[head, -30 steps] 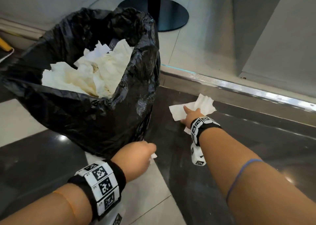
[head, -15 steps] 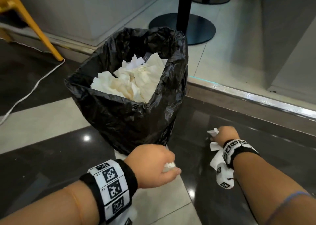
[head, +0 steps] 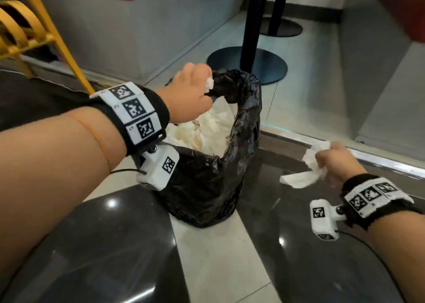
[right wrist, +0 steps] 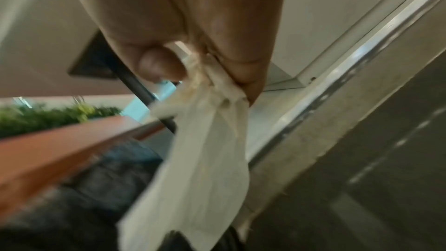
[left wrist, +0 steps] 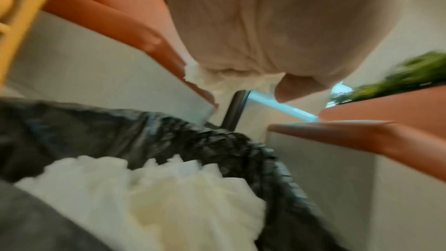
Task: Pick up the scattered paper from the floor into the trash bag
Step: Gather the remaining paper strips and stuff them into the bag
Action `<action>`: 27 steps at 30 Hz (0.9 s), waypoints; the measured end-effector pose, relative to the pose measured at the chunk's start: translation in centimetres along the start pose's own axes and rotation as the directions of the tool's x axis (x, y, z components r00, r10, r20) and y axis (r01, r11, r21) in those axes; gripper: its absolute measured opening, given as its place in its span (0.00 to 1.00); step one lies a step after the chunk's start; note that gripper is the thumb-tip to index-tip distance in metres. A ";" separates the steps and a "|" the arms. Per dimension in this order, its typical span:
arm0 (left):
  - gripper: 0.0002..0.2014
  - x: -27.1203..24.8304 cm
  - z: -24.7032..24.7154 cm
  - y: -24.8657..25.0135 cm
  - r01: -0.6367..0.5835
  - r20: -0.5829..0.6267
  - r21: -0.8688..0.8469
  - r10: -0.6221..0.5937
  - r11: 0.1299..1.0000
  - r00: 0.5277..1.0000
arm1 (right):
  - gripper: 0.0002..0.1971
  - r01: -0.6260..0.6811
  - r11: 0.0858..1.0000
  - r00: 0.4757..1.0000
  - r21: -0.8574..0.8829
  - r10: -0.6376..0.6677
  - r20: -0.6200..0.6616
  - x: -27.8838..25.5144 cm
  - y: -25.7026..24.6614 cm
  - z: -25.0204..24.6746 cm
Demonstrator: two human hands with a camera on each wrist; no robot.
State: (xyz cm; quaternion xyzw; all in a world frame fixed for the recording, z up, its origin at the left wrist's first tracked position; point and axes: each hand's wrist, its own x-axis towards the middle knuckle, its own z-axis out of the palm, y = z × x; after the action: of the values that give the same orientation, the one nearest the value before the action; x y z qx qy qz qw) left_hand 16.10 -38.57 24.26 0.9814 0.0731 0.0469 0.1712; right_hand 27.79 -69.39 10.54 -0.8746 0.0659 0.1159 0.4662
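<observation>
A black trash bag (head: 213,183) stands open on the floor, holding crumpled white paper (head: 202,134). My left hand (head: 193,93) is raised over the bag's mouth and grips a small wad of white paper (head: 209,84); the left wrist view shows this wad (left wrist: 207,79) under my curled fingers, above the paper in the bag (left wrist: 154,198). To the right of the bag, my right hand (head: 333,160) is lifted off the dark floor and holds a white napkin (head: 305,171) that hangs from my fingers. In the right wrist view the napkin (right wrist: 205,169) dangles from my closed fist.
Two black table poles on round bases (head: 253,61) stand just behind the bag. A yellow chair frame (head: 34,38) is at the back left. A metal floor strip (head: 379,162) runs behind my right hand. Glossy dark and pale tiles lie in front.
My left hand rose from floor level up over the bag's mouth with its wad. My right hand lifted the napkin off the floor. The head view pulled back and up.
</observation>
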 end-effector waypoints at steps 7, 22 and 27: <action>0.34 4.3 1.9 -5.5 0.028 0.487 0.106 -0.076 0.994 0.870 | 0.24 0.318 0.947 0.947 -0.043 -0.315 0.054 -4.8 -13.9 0.4; 0.24 -11.5 -2.2 -21.1 0.201 0.049 -0.203 -0.195 0.958 0.980 | 0.40 0.498 0.082 0.865 -0.863 0.024 0.502 -1.5 -23.4 23.1; 0.36 -18.0 0.8 -27.2 0.387 0.100 -0.193 -0.374 0.902 0.922 | 0.30 0.469 -0.073 0.883 -0.880 0.055 0.466 -1.0 -19.2 24.0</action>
State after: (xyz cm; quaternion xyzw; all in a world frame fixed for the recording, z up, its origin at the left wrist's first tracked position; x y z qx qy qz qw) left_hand -4.98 -16.36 13.02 0.9257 0.2526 -0.0098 0.2815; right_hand 27.75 -38.81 13.20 -0.8961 -0.2632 0.2098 -0.2894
